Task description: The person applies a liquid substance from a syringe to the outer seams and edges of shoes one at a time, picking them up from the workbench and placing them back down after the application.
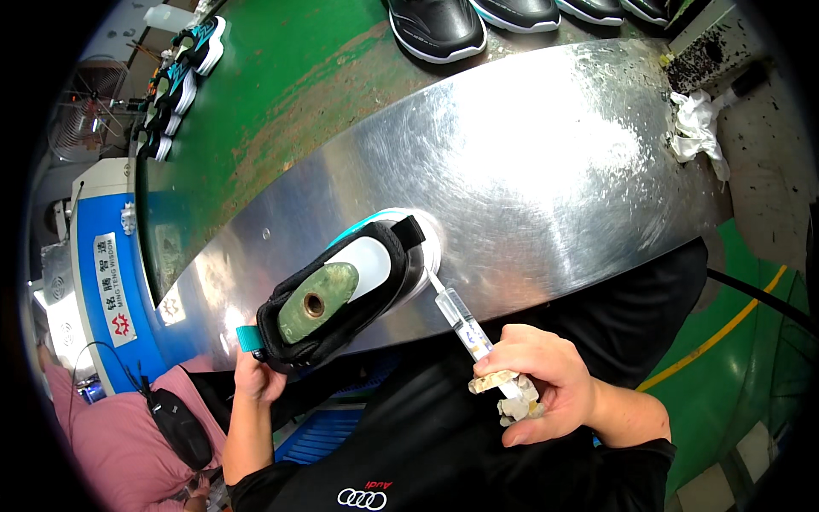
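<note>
A black shoe (386, 299) with a white sole, a light-blue line and a teal tab rests tilted on the metal worktop. Inside its opening sits a green and white shoe last (328, 286) with a round hole. My left hand (259, 377) grips the shoe's near-left end by the teal tab; the fingers are partly hidden beneath it. In my right hand (553, 367) is a clear syringe (463, 322), its plunger end caked with yellowish-white crust. The syringe's thin tip points at the shoe's right side near the sole edge; whether it touches I cannot tell.
The curved metal worktop (546, 171) borders a green surface (299, 85). Several black shoes (435, 30) stand along the far edge, more (183, 90) at far left. A crumpled white cloth (698, 128) lies at right. A person in pink (119, 427) is at lower left, near a fan (90, 111).
</note>
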`<state>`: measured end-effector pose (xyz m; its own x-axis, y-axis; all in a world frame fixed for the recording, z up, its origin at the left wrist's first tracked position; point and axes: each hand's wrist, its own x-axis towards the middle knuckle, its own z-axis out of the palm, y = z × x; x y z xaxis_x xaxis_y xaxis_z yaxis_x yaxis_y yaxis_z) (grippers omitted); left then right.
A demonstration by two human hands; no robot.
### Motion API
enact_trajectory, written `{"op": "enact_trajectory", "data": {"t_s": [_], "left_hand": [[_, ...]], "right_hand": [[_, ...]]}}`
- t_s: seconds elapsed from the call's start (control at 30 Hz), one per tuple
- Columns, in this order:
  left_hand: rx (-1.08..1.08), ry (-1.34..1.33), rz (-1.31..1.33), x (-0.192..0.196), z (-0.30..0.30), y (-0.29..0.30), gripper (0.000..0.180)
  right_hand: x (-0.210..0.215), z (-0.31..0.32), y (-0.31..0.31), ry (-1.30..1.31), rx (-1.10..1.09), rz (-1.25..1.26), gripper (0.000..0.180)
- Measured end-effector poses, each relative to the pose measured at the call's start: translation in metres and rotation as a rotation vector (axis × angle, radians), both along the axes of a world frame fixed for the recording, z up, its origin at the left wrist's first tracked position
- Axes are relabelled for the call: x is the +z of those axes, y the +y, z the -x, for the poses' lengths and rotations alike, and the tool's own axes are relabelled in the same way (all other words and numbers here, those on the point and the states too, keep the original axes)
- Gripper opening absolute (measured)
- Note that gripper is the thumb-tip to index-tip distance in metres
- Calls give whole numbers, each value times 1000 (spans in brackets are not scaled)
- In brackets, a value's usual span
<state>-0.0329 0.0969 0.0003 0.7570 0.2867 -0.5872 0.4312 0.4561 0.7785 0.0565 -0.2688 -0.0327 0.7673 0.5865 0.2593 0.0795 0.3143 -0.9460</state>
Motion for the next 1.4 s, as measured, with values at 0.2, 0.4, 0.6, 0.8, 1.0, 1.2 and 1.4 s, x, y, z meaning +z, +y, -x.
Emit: {"op": "enact_trajectory", "data": {"t_s": [0.2,0.4,0.6,0.8,1.0,1.2,1.4], "left_hand": [[-102,-113,223,5,16,-34,62],[-196,-82,432,7,13,-70,80],[-250,-82,589,-4,17,-87,82],[-224,-107,797,-12,13,-100,80],[-292,-80,982,-20,4,-110,77],[-523,-132,1314,-42,-18,-129,61],[-571,6,1181,-53,-27,-155,46]], "right_hand": [[7,4,-2,1,6,22,57],[19,6,-1,-18,9,26,59],[32,3,-2,-18,32,49,61],[63,1,-12,132,218,150,54],[85,13,-24,61,125,174,53],[113,17,-46,33,164,259,54],[136,24,-64,8,131,332,54]]}}
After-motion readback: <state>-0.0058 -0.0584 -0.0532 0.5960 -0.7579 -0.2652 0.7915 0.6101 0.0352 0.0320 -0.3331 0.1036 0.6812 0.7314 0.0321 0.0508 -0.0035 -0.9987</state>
